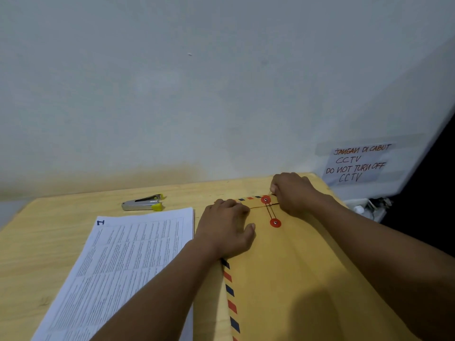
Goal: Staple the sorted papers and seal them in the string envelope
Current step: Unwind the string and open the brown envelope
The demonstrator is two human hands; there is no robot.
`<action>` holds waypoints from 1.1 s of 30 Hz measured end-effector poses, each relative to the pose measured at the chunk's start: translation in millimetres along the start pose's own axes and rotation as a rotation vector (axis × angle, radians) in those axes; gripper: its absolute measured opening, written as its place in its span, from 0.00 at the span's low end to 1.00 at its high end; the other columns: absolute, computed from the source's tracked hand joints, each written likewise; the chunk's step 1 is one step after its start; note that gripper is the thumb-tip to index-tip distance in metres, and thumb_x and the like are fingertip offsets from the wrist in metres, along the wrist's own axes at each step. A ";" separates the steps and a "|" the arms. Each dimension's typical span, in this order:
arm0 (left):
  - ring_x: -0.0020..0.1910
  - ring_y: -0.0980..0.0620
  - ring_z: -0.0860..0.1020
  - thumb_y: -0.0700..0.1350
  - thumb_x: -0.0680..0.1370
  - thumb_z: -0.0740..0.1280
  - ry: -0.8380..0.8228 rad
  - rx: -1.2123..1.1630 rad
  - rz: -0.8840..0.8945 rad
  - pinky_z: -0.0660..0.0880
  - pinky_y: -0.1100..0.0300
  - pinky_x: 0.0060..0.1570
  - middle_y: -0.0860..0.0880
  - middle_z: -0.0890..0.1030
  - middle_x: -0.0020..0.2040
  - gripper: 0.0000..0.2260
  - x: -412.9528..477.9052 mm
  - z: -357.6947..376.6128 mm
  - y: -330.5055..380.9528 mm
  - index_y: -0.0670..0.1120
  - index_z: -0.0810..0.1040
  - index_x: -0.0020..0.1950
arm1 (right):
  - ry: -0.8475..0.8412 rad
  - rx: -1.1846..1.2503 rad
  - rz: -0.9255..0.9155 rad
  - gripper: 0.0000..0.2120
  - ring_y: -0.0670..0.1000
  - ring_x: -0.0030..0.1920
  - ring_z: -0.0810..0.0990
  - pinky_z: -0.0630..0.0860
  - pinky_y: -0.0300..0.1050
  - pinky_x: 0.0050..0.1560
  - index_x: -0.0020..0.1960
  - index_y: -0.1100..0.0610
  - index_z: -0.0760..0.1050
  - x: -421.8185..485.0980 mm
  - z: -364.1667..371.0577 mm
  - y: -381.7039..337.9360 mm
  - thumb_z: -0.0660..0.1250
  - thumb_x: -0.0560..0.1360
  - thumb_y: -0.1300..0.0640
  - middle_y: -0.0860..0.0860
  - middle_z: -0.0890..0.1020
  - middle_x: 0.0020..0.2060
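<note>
A brown string envelope [290, 271] with a red and blue striped edge lies on the wooden desk [49, 232]. Its flap carries two red discs [265, 199], and the string runs between them. My left hand [227, 227] lies flat on the envelope, fingers apart, just left of the discs. My right hand [293, 193] is closed beside the upper disc, pinching the end of the string. A stack of printed papers [123, 262] marked with a blue numeral lies left of the envelope. A silver stapler [144, 203] with yellow tips rests beyond the papers.
A pale wall rises right behind the desk. A handwritten CCTV notice [357, 163] is taped to the wall at the right. Past the desk's right edge sits a white ledge with small items [369, 205], then a dark gap.
</note>
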State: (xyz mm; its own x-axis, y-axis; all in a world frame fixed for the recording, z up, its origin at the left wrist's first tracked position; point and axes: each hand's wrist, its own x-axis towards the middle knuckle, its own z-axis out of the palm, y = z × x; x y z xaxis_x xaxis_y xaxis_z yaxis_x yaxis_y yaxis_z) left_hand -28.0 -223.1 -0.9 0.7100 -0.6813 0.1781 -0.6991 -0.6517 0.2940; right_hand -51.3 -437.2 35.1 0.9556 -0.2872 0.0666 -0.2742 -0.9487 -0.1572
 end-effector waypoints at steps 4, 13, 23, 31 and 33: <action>0.65 0.50 0.72 0.63 0.76 0.65 0.012 -0.043 -0.003 0.70 0.55 0.63 0.53 0.78 0.68 0.26 2.9 0.2 -5.9 0.52 0.75 0.71 | -0.106 0.265 -0.094 0.05 0.52 0.52 0.77 0.75 0.49 0.55 0.51 0.50 0.73 3.0 -7.6 -30.0 0.60 0.83 0.57 0.49 0.80 0.50; 0.67 0.47 0.72 0.58 0.77 0.67 -0.046 -0.157 -0.081 0.71 0.53 0.64 0.50 0.79 0.67 0.23 2.0 -3.4 -9.1 0.53 0.75 0.70 | -0.440 0.897 -0.057 0.10 0.51 0.32 0.74 0.68 0.46 0.35 0.46 0.57 0.71 -84.5 -27.3 -19.9 0.58 0.85 0.56 0.49 0.73 0.29; 0.69 0.49 0.70 0.58 0.77 0.67 -0.037 -0.169 -0.064 0.70 0.51 0.68 0.52 0.76 0.71 0.23 4.4 -2.9 -10.8 0.53 0.74 0.72 | -0.007 -0.176 0.019 0.08 0.56 0.46 0.79 0.74 0.47 0.42 0.56 0.57 0.78 -25.0 -23.8 5.6 0.65 0.79 0.55 0.55 0.79 0.48; 0.69 0.49 0.69 0.57 0.78 0.68 -0.004 -0.146 -0.028 0.68 0.54 0.68 0.54 0.75 0.72 0.23 5.9 2.0 -13.4 0.53 0.75 0.72 | -0.053 0.218 -0.012 0.08 0.53 0.53 0.80 0.77 0.48 0.53 0.57 0.58 0.79 39.9 -15.0 -21.0 0.64 0.81 0.60 0.52 0.82 0.56; 0.70 0.49 0.69 0.58 0.78 0.68 -0.004 -0.167 -0.028 0.67 0.53 0.69 0.54 0.75 0.72 0.23 5.3 2.3 -14.6 0.53 0.75 0.72 | -0.135 0.419 -0.090 0.09 0.51 0.51 0.78 0.73 0.44 0.50 0.56 0.58 0.81 31.0 -13.5 -35.6 0.62 0.83 0.59 0.51 0.82 0.53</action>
State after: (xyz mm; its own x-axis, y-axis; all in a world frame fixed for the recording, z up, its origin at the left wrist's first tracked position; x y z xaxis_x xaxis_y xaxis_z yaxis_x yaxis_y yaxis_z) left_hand -14.3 -217.9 -6.5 0.7287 -0.6648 0.1642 -0.6549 -0.6065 0.4509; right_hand -13.3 -414.1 56.1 0.9869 -0.1595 -0.0263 -0.1479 -0.8260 -0.5440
